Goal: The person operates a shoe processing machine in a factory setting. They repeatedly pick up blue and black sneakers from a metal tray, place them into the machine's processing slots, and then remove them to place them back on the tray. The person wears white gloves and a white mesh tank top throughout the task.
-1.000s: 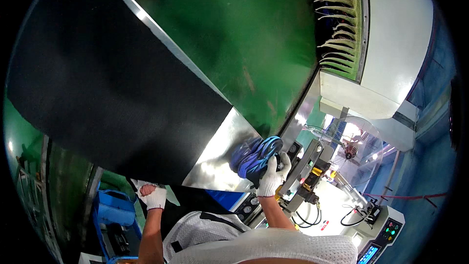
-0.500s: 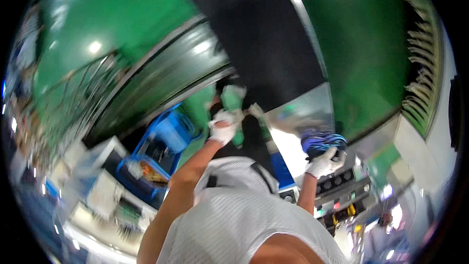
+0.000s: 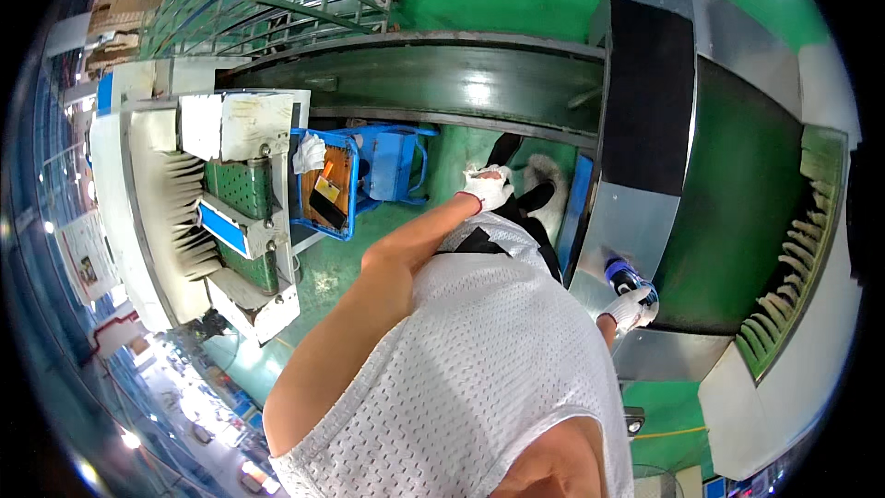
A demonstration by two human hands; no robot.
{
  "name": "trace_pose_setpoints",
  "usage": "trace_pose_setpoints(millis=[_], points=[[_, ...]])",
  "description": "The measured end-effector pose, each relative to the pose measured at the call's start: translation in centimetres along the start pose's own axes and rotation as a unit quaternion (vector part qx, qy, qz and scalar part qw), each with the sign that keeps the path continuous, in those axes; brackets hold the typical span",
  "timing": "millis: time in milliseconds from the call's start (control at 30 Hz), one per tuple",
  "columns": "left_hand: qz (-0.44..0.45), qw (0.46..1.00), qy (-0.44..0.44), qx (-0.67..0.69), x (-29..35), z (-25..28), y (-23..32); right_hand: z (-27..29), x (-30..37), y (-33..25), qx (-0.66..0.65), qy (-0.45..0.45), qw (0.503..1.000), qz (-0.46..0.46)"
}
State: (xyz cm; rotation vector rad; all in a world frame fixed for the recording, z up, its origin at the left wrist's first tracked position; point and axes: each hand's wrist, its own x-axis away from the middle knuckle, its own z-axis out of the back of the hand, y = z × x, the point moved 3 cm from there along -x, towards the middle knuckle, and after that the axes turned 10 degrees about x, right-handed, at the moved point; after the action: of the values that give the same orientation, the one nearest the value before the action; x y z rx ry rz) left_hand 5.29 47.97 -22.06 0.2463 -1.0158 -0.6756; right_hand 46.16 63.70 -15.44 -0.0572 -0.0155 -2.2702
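Blue-purple piece point(image 3: 625, 276) sits at four o'clock on the metal plate point(image 3: 636, 221), long axis running ten to four. Your left hand point(image 3: 489, 189) hangs near two o'clock, fingers curled, contents unclear; your right hand point(image 3: 631, 310) grips the piece's four-o'clock end, leaving blue, purple and black showing.

Mesh cloth shirt point(image 3: 479, 341), hands point(image 3: 630, 311) in knitted gloves point(image 3: 489, 188), smooth shiny metal plate point(image 3: 627, 226), matt sheet point(image 3: 647, 97), wooden-looking seat point(image 3: 343, 166)
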Motion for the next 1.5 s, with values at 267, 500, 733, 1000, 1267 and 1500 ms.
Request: trace_pose_setpoints(millis=[267, 500, 733, 1000, 1267, 1500], points=[[-0.05, 0.995, 0.081, 0.021, 4.9, 10.0, 0.8, -1.5, -1.5, -0.3, -0.013, 0.076, 0.997, 0.027], [-0.273, 0.761, 0.564, -0.167, 21.2, 37.0, -3.7, -5.8, -4.2, 1.6, -0.014, 0.113, 0.993, -0.033], [0.161, 0.811, 0.51, -0.237, 28.2, 43.0, -21.0, -6.5, -2.9, -0.6, -0.015, 0.121, 0.992, -0.02], [0.269, 0.827, 0.46, -0.178, 26.4, 43.4, -18.6, -5.2, -2.7, 0.3, -0.018, 0.125, 0.991, -0.052], [0.254, 0.821, 0.455, -0.231, 26.8, 43.3, -20.1, -6.6, -3.3, 0.2, -0.032, 0.121, 0.992, -0.034], [0.235, 0.817, 0.477, -0.222, 26.5, 42.8, -20.9, -6.4, -4.3, -1.0, -0.042, 0.13, 0.991, -0.004]])
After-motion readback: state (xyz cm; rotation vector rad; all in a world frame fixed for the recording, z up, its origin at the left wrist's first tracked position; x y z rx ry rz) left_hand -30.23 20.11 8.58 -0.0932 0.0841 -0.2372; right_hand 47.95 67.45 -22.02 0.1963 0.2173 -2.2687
